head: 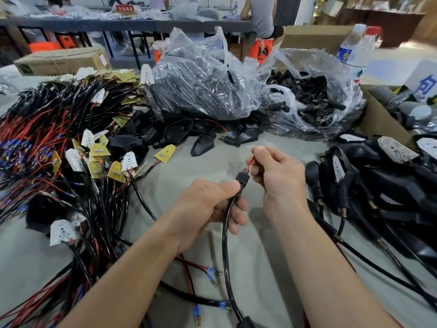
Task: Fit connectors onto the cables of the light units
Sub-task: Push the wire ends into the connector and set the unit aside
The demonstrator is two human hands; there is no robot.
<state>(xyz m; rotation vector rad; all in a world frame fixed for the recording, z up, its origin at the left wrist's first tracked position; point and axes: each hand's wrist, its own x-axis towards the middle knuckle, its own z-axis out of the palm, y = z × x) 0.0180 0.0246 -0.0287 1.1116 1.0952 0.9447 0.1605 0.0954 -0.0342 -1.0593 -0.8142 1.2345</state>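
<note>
head view: left hand [208, 204] grips connector [241, 180] on cable [227, 245]; right hand [276, 171] pinches red wire [251, 164] above it

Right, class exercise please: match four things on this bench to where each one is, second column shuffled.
1. red wire
2. black connector
3. water bottle
4. bag of loose connectors

A. lying open at the back, centre-right
B. pinched by the right hand
C. far right
D. gripped by the left hand

Pairs: 1-B, 2-D, 3-C, 4-A
</note>
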